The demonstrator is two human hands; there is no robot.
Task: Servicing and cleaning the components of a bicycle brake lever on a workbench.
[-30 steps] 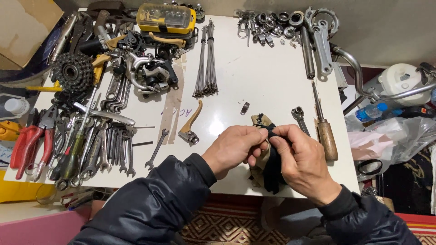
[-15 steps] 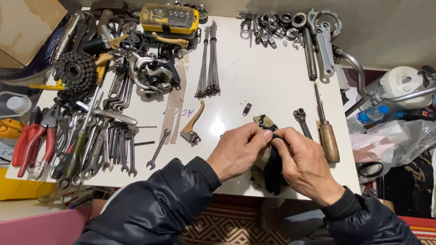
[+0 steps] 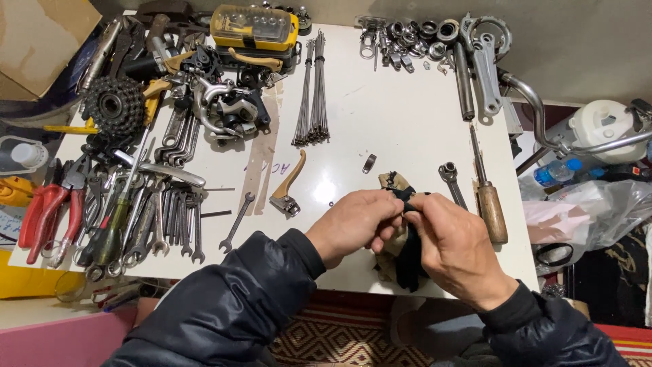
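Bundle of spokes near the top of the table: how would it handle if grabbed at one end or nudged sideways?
The bundle of spokes is long, thin metal rods, so it would probably sag and flex a little if lifted by one end. A band seems to hold only the upper part; the lower ends splay out and may fan further. Pushed sideways on the smooth white table, it would likely slide or roll readily.

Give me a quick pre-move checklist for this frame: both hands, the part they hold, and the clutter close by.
1. Left hand on the small black part: ok, fingers pinch it.
2. Right hand on the same part: ok, fingertips meet the left hand's.
3. Part held over the white table, near its front edge: ok.
4. Tan and black rag under the hands: ok, it hangs over the table edge.
5. Wooden-handled screwdriver and small wrench apart from the right hand: ok, neither touched.
6. What kind of part it is: cannot tell, fingers cover most of it.
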